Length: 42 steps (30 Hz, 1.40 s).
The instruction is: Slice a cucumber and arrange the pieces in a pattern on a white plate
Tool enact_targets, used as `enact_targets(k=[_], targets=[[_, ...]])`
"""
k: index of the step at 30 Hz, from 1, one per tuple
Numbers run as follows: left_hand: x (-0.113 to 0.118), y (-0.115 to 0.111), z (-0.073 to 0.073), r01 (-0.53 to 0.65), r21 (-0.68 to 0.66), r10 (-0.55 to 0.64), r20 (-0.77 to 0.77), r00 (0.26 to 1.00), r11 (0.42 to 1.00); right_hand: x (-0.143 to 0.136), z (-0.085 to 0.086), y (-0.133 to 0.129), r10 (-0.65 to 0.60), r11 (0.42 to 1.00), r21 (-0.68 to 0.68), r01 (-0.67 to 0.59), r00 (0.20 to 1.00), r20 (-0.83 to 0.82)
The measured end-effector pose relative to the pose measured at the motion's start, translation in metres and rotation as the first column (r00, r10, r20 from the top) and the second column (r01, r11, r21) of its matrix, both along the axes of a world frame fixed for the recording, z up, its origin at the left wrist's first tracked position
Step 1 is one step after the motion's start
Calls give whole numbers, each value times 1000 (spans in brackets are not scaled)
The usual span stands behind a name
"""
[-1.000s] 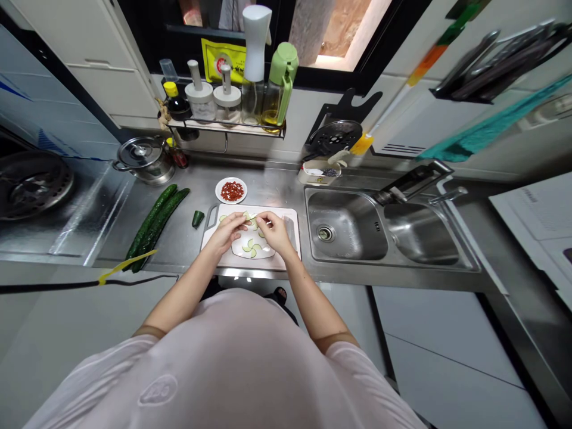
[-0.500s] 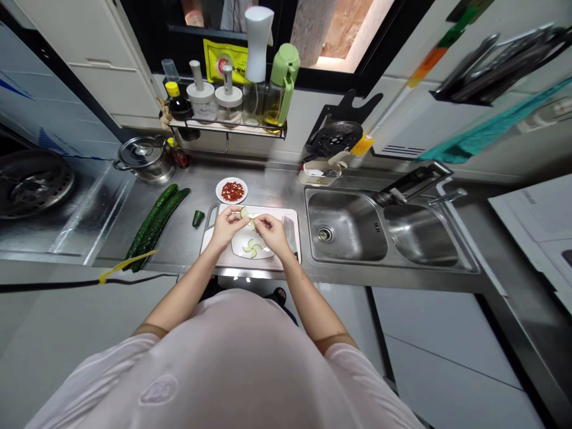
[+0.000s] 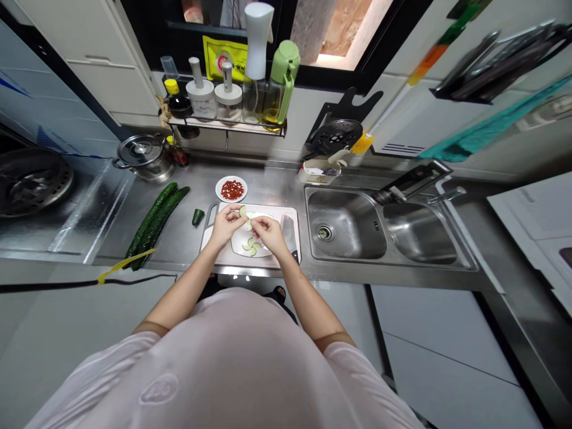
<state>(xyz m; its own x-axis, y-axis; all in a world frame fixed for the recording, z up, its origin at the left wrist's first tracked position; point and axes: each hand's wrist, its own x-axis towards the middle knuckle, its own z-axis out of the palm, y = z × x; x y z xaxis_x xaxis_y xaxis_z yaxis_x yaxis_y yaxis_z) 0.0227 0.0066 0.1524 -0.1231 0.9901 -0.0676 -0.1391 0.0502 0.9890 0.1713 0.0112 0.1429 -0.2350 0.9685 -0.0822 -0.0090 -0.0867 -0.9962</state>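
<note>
Over a white plate (image 3: 263,251) my left hand (image 3: 227,224) pinches pale green cucumber slices (image 3: 242,211) between thumb and fingers. Facing it, my right hand (image 3: 270,231) has thumb and fingertips closed at another thin cucumber slice (image 3: 249,224). On the plate lie several curved cucumber slices (image 3: 252,247) arranged like a pinwheel. The plate rests on a light pink cutting board (image 3: 222,260) with a grey handle. A knife (image 3: 288,231) lies along the board's right side, its black handle toward me.
Left of the board are a cucumber end piece (image 3: 198,217) and two whole cucumbers (image 3: 157,224). Behind it stands a small plate of red pieces (image 3: 232,189). A double steel sink (image 3: 353,223) is on the right; a lidded pot (image 3: 145,158) stands at back left.
My right hand has shifted slightly left and up beside the left hand's fingertips. Both hands keep their pinch; the slices on the plate look unchanged.
</note>
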Motion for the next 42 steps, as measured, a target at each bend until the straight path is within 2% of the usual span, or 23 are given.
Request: enact_targets(k=[9,15,21,28,32,37,42], targets=[[-6,1,-7,45,0,-45,6,999,999,0,-2,-3,11,999,-51,-13,999,-46],[-8,1,-11,83,-39,-83,-11,996,996,0,-8,-2,16,997,-73,-16,1000,5],[-15,8,-21,151,-87,-149,29,988,985,-2,-24,5,33,998,-59,-30,998,59],[-28,21,-42,109,-138,-119,-67,991,984,-6,-50,13,38,999,-18,-35,974,222],[-33,25,-55,132,-141,-145,-87,986,981,-8,-58,15,43,999,-21,-38,923,383],[-37,29,-76,132,-177,-159,-147,976,975,-12,-68,18,59,997,4,-77,801,595],[-40,34,-100,131,-200,-181,-255,950,971,-16,-84,21,119,988,-14,-154,702,702]])
